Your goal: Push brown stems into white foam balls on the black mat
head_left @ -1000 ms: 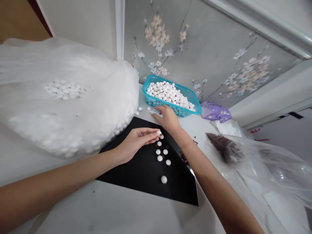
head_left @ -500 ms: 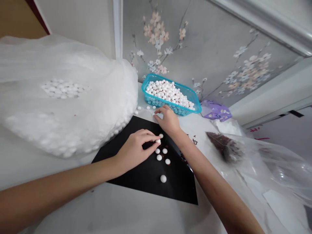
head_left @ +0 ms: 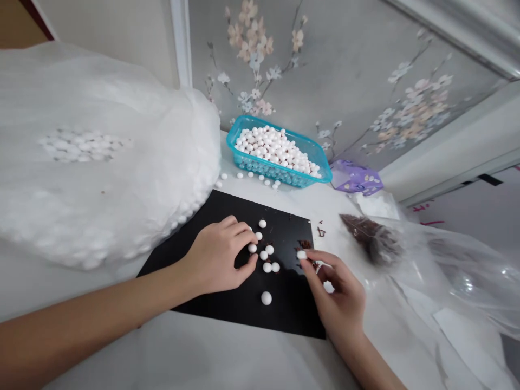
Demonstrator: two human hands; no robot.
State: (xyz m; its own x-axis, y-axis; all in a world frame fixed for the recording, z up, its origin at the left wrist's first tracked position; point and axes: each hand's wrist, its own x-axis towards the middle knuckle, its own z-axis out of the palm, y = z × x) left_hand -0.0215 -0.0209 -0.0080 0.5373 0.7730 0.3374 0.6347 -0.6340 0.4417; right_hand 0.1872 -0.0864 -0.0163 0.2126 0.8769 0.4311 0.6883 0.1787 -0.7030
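My right hand pinches a small white ball between thumb and fingertips, over the right edge of a black sheet. Small dark brown bits lie just beyond it. My left hand rests over the sheet, thumb and forefinger apart around another white ball; whether they touch it is hard to tell. Several loose white balls lie near its fingertips, some with brown bits beneath. One larger-looking ball sits apart, nearer the front edge.
A blue plastic tub full of white balls stands by the flowered wall. To the left bulges a big translucent bag of white balls. On the right lie a clear bag of brown bits and a purple packet. Stray balls dot the table.
My right hand has come back from beside the blue tub to the sheet's right edge, now with a white ball. My left fingers have spread, and the balls beside them have shifted.
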